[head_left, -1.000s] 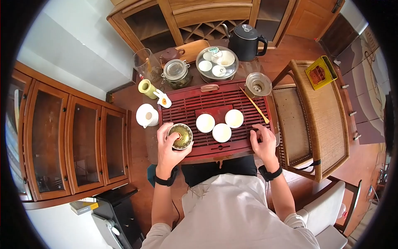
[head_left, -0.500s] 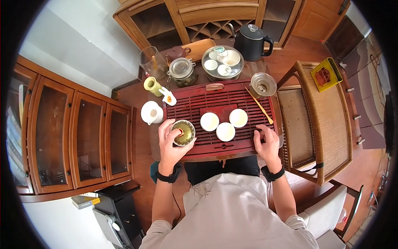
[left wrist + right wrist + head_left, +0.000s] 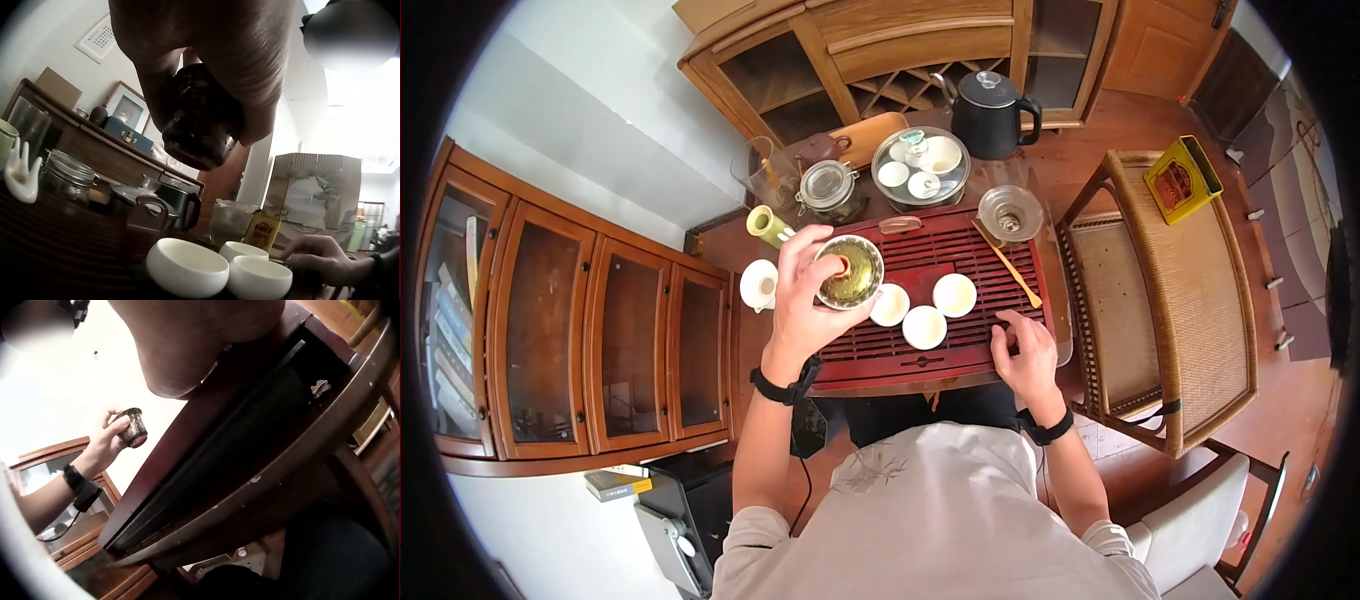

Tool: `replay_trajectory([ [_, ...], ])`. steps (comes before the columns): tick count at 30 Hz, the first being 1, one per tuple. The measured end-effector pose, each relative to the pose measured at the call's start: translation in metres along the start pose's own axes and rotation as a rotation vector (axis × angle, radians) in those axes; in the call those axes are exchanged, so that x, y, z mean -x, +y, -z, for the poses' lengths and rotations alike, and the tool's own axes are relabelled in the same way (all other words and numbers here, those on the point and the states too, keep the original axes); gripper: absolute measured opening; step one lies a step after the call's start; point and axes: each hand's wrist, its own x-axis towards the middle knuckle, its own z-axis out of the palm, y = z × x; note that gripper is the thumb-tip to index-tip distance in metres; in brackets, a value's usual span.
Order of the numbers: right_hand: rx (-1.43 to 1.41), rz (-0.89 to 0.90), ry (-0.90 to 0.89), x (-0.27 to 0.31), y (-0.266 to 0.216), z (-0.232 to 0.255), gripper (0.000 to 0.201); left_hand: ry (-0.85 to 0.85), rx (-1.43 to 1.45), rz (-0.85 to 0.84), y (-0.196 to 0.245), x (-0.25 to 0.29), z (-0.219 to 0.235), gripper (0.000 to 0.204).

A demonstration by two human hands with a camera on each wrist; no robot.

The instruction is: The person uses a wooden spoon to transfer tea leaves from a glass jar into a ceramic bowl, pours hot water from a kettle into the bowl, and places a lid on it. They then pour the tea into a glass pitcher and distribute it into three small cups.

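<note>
My left hand (image 3: 798,305) grips a patterned gaiwan (image 3: 860,287) by its rim, with a finger on the red knob of its gold-green lid. In the left wrist view the dark gaiwan (image 3: 203,128) hangs tilted in the air above the white teacups. These three teacups (image 3: 924,328) stand close together on the slatted red tea tray (image 3: 855,370), just right of the gaiwan in the head view. My right hand (image 3: 1028,355) rests at the tray's right edge, fingers loosely bent and holding nothing.
A white pitcher (image 3: 758,284) and a green holder (image 3: 766,226) stand left of the tray. Behind it are a lidded glass jar (image 3: 828,190), a steel pot of cups (image 3: 920,165) and a black kettle (image 3: 990,115). A glass strainer cup (image 3: 1010,214) and a wooden pick (image 3: 1015,272) lie right.
My left hand has raised the gaiwan from low over the tray's left front, up and toward the teacups. The right hand stays at the tray's edge. The head view has shifted slightly.
</note>
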Motion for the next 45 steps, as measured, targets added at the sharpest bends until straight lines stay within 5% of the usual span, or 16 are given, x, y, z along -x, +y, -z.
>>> replay_trajectory([
  [4,-0.199,-0.19,-0.081,-0.003,-0.002,0.011,0.029,-0.007,0.011,-0.051,-0.001,-0.032,-0.02,0.064],
  [9,-0.243,-0.2,-0.099,-0.025,-0.004,0.032,0.036,-0.032,0.029,-0.054,0.005,-0.062,-0.042,0.063],
  [11,-0.204,0.032,0.113,-0.051,0.0,0.036,0.047,-0.027,0.032,-0.052,0.007,-0.072,-0.049,0.063],
  [16,-0.12,0.054,0.091,-0.119,0.012,0.047,0.092,-0.02,0.008,-0.114,0.01,-0.088,-0.056,0.062],
  [21,-0.056,0.017,-0.202,-0.163,0.017,0.034,0.126,-0.018,0.015,-0.136,0.013,-0.09,-0.058,0.062],
  [41,-0.035,-0.033,-0.27,-0.173,0.027,0.011,0.12,-0.052,0.093,-0.128,0.013,-0.094,-0.063,0.061],
  [45,0.025,0.106,-0.175,-0.169,0.025,0.017,0.122,-0.053,0.156,-0.129,0.011,-0.096,-0.074,0.061],
])
